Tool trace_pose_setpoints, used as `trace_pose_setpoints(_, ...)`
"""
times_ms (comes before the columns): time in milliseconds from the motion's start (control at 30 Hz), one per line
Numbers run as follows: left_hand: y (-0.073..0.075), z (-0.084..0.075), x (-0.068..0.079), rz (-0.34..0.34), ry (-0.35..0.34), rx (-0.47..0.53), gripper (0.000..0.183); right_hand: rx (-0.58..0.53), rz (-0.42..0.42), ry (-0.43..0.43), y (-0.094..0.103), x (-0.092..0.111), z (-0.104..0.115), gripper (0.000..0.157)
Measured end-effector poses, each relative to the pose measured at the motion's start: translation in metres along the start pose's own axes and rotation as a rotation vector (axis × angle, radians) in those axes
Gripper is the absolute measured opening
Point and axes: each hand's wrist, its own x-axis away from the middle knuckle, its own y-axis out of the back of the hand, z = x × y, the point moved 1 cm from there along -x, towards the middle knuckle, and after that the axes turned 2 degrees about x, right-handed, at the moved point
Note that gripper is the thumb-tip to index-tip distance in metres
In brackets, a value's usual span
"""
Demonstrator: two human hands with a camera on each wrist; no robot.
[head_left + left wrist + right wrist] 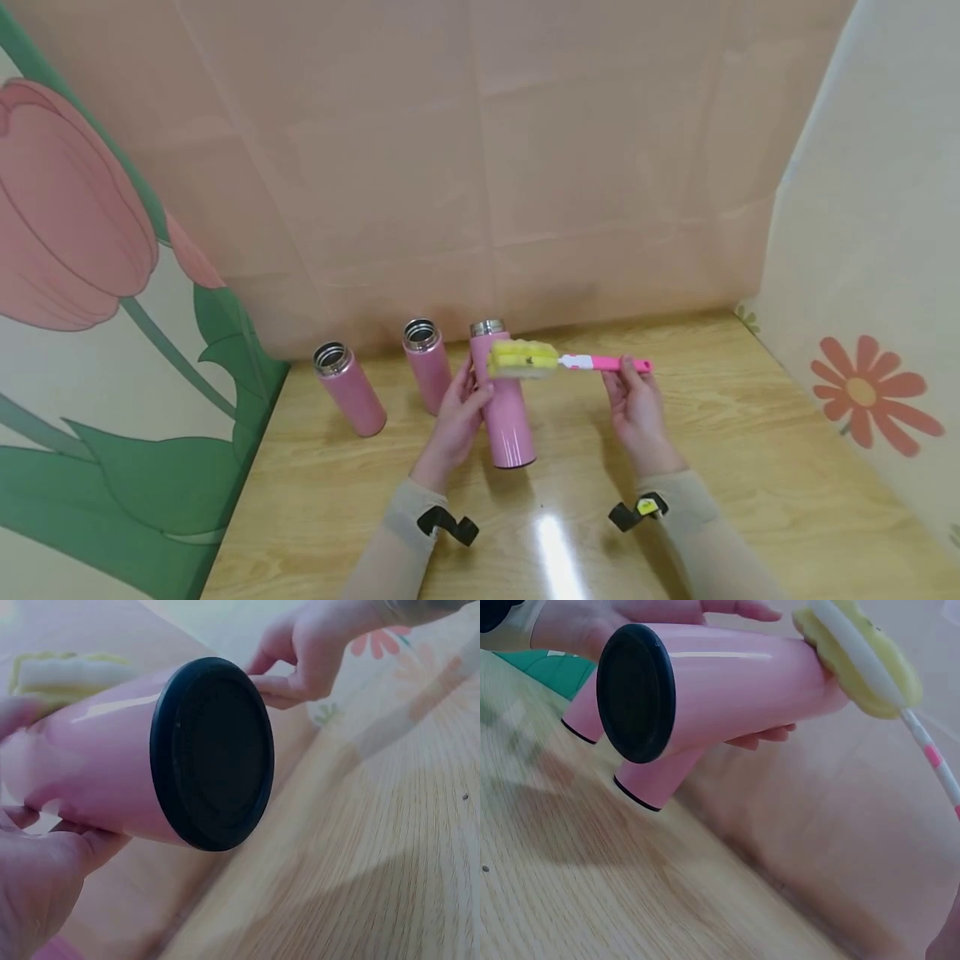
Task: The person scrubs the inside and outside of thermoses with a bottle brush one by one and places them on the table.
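Note:
My left hand point(459, 410) grips a pink bottle point(512, 425) round its side, lifted off the table and tilted. Its steel mouth points up and away, and the black base point(214, 754) faces the left wrist camera. My right hand point(636, 404) pinches the pink handle point(611, 364) of a bottle brush between thumb and fingers. The brush's yellow-and-white sponge head point(525, 357) lies across the front of the bottle, near its upper part and outside the mouth. In the right wrist view, the sponge point(866, 660) overlaps the bottle's upper end; whether they touch I cannot tell.
Two more pink bottles without lids stand on the wooden table point(300, 517) to the left: one at the far left point(352, 396) and one just behind my left hand point(429, 367). A pink cloth-like backdrop point(465, 167) rises behind the table, and a flowered wall point(847, 275) flanks the right.

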Motion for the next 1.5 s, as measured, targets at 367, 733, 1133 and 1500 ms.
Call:
trace_pose_setpoints(367,0.002,-0.003,0.002,-0.053,-0.013,-0.202,0.094,-0.069,0.034,-0.037,-0.002,0.001,0.002,0.005)
trace_pose_setpoints(733,0.01,-0.001,0.003,0.005,-0.039,-0.259,0.085,-0.051,0.029,0.025,-0.006,-0.001,0.005,0.007)
trace_pose_setpoints(1133,0.007,-0.007,0.001,0.054,-0.057,-0.21,0.081,-0.028,0.027,0.018,-0.007,0.002,0.012,0.009)
trace_pose_setpoints(1500,0.009,-0.007,0.002,0.067,-0.032,-0.289,0.085,-0.055,0.021,0.019,-0.009,0.004,0.013,0.008)
